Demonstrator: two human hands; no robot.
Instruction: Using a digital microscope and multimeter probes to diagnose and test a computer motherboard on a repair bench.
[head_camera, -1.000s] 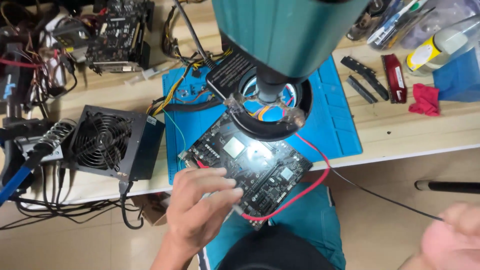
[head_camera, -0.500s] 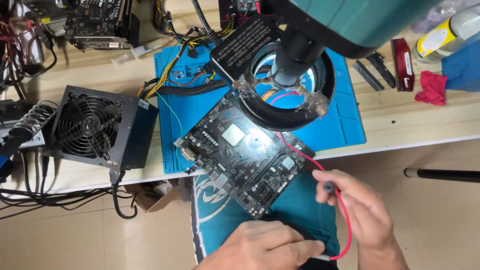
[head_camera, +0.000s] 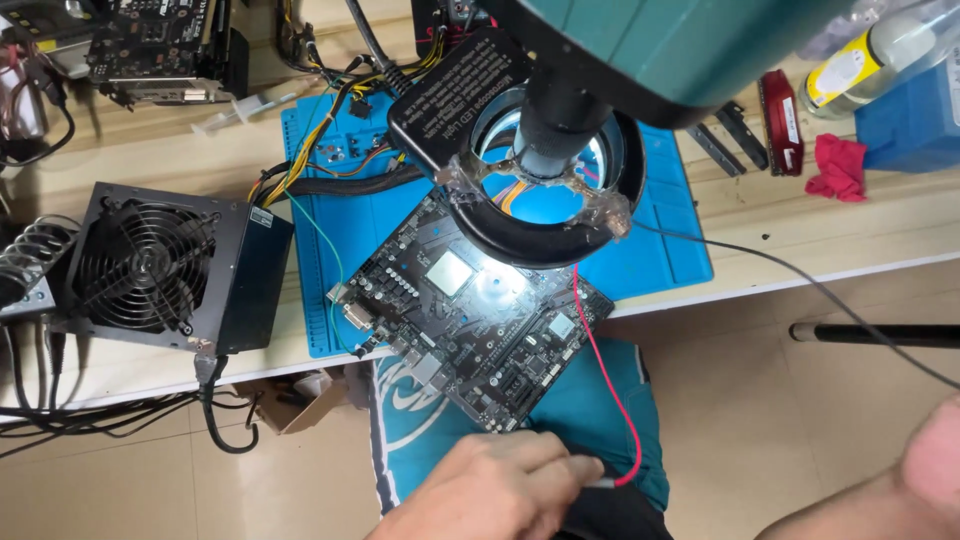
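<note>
Far left: coiled soldering-iron stand (head_camera: 30, 262) at the bench (head_camera: 150, 160) edge, cables hanging off below it. Next to it a black power supply (head_camera: 165, 272), fan grille up, sitting on the bench and touching the left edge of the blue work mat (head_camera: 680, 240). Yellow and black wire bundle (head_camera: 330, 165) runs across the top left of the mat. Graphics card (head_camera: 160, 45) at the top left, well behind the supply.

Centre: black circuit board (head_camera: 470, 310) lies tilted, upper half on the mat, lower half overhanging the bench edge above the person's teal garment (head_camera: 590, 400). Ring light (head_camera: 545, 190) of the green microscope head (head_camera: 680, 50) hangs just above the board's upper right part and throws a bright spot on it.

Left hand (head_camera: 495, 490) at bottom centre, just below the board's lower corner, fingers curled shut around a probe handle with the red lead (head_camera: 600, 370); lead runs up past the board's right edge to the ring light.

Right: black lead (head_camera: 800, 280) goes from the ring light towards the bottom right. Right hand (head_camera: 935, 470) is cut off by the frame there; cannot tell its grip. Top right on the bench: red rag (head_camera: 838, 165), blue box (head_camera: 915, 110), yellow-labelled bottle (head_camera: 850, 65).
</note>
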